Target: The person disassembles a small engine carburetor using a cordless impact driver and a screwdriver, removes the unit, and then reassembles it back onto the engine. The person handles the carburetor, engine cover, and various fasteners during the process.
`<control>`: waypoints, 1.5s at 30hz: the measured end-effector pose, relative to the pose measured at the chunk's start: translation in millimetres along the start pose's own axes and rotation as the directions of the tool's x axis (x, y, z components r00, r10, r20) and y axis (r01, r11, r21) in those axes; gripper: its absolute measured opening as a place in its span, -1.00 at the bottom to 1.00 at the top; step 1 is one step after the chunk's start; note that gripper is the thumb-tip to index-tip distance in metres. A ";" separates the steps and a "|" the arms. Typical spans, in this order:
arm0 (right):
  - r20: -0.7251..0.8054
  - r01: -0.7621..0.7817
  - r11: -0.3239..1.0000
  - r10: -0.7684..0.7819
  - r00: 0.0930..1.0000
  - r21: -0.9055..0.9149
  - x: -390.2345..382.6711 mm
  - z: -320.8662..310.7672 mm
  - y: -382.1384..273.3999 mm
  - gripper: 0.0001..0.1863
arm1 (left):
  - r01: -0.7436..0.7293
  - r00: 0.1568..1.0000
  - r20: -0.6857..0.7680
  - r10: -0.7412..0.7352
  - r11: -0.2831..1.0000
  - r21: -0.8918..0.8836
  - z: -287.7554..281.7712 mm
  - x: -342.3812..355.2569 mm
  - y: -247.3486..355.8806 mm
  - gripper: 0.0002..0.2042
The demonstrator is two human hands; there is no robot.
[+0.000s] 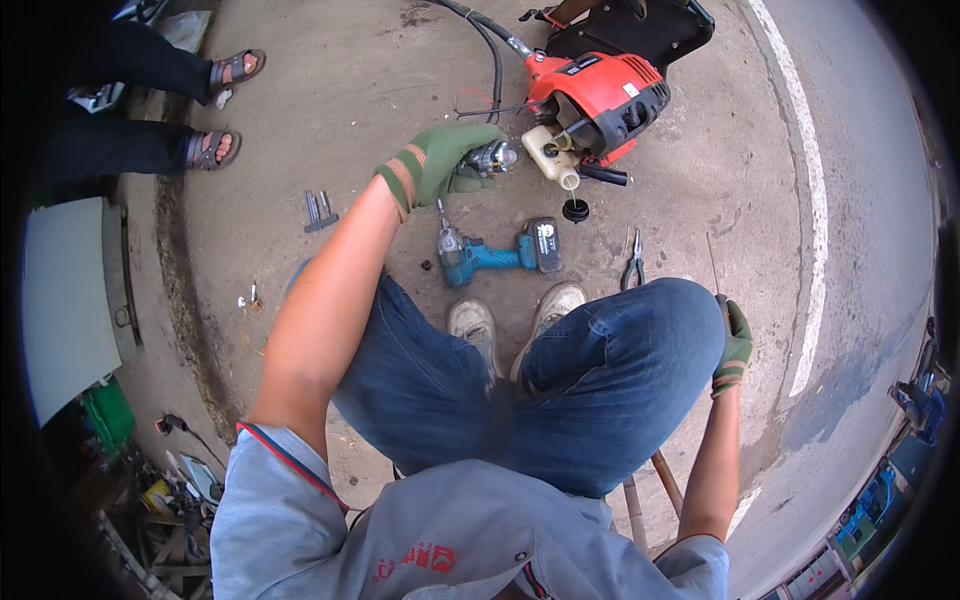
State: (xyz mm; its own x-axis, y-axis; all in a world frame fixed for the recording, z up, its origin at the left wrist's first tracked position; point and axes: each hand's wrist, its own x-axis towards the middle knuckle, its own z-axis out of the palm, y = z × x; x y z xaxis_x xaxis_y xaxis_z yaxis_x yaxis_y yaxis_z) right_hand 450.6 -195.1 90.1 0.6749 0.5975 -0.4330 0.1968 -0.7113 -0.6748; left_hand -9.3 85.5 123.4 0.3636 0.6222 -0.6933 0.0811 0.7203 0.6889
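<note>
My left hand (440, 165), in a green work glove, is closed around a small metal carburetor (488, 157) with a clear bulb on its end. It is held just left of the engine's off-white fuel tank (548, 158). Beside my right knee, my gloved right hand (735, 345) is curled around a thin, long-shafted tool (712, 262), its shaft pointing away from me. The red and black engine (610, 95) lies on the ground ahead, a black cap (575, 210) hanging by the tank's open neck. A blue cordless driver (485, 257) rests on its side before my shoes.
Pliers (634, 262) lie right of the driver. Several metal bits or sockets (320, 210) sit on the left, with small parts (250, 298) nearer me. Another person's sandaled feet (215, 150) stand at the far left. A white painted line (808, 190) runs along the right.
</note>
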 end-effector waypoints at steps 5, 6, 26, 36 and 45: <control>-0.030 -0.035 0.991 0.039 0.999 0.127 19.1 75.5 237.3 -0.41 | 0.101 0.994 -0.057 -0.098 0.994 0.040 2.8 6.5 6.0 -0.72; -0.009 -0.106 0.994 0.106 0.994 -0.008 7.0 89.7 238.1 -0.41 | 0.160 0.983 -0.106 -0.152 0.984 0.072 -0.2 0.3 9.3 -0.73; 0.030 -0.141 0.795 0.197 0.980 -0.590 -14.9 128.9 225.4 -0.40 | -0.158 0.985 -0.088 0.147 0.976 -0.147 54.6 -2.9 -33.3 -0.52; 0.090 -0.035 0.691 0.144 0.985 -0.722 -18.5 142.1 204.1 -0.40 | -0.266 0.956 0.049 0.288 0.926 -0.267 39.0 -5.9 -65.9 -0.18; 0.040 0.348 0.799 -0.378 0.925 -0.490 34.2 114.5 104.8 -0.42 | -0.363 0.923 0.020 0.384 0.888 -0.281 39.2 26.8 -91.5 -0.29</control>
State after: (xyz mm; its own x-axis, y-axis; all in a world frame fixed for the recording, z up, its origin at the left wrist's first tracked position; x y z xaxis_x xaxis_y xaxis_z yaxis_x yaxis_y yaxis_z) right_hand 413.0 -206.8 -63.9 0.5214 0.8364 -0.1690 0.7409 -0.5420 -0.3966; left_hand 29.3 24.2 50.1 0.3854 0.8447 -0.3714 -0.3207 0.5000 0.8045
